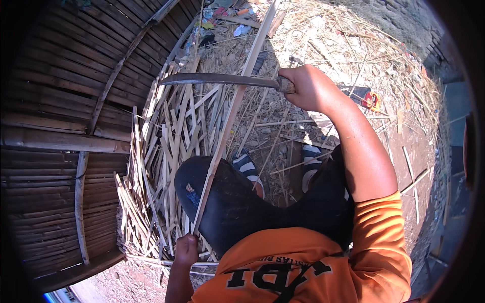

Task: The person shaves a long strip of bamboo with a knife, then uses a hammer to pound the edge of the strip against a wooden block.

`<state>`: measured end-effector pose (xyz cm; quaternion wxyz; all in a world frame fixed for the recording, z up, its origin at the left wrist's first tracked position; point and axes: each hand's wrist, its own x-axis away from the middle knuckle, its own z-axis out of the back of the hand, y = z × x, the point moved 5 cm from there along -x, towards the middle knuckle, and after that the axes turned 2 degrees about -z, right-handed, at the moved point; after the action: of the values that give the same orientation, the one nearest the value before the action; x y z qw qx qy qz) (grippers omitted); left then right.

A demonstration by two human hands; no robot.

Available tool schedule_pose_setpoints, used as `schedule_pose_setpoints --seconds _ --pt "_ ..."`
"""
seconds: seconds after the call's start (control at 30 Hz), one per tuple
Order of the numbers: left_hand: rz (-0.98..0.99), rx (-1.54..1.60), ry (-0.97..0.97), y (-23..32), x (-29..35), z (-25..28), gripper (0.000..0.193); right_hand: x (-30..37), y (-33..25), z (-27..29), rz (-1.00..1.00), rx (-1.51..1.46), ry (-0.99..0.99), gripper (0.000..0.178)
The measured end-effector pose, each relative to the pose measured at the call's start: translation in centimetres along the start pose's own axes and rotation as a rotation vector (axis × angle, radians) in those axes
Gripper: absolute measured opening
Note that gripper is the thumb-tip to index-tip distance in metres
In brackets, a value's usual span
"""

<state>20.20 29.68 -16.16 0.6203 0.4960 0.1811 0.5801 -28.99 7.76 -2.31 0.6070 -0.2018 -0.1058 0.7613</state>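
My right hand is closed around the wooden handle of a long machete, held level with its tip toward the bamboo wall. The blade crosses a long, pale bamboo strip and appears to touch it. Low on the left, my left hand grips the near end of that strip. From there the strip slants up past my knee and away to the far edge of the view. The fingers of my left hand are partly hidden.
Many split bamboo strips lie heaped at my left, beside a bamboo-slat wall. Shavings and litter cover the ground ahead. A red-and-yellow packet lies past my right forearm. My sandalled feet rest between.
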Motion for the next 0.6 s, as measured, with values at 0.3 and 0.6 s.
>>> schedule_pose_setpoints --seconds 0.3,0.6 --pt "-0.034 -0.063 -0.011 0.6 0.3 0.3 0.058 0.7 -3.0 -3.4 0.151 0.004 -0.291 0.020" --pt "0.078 0.081 -0.041 0.2 0.9 -0.5 0.059 1.6 -6.9 -3.6 0.133 0.090 -0.305 0.032"
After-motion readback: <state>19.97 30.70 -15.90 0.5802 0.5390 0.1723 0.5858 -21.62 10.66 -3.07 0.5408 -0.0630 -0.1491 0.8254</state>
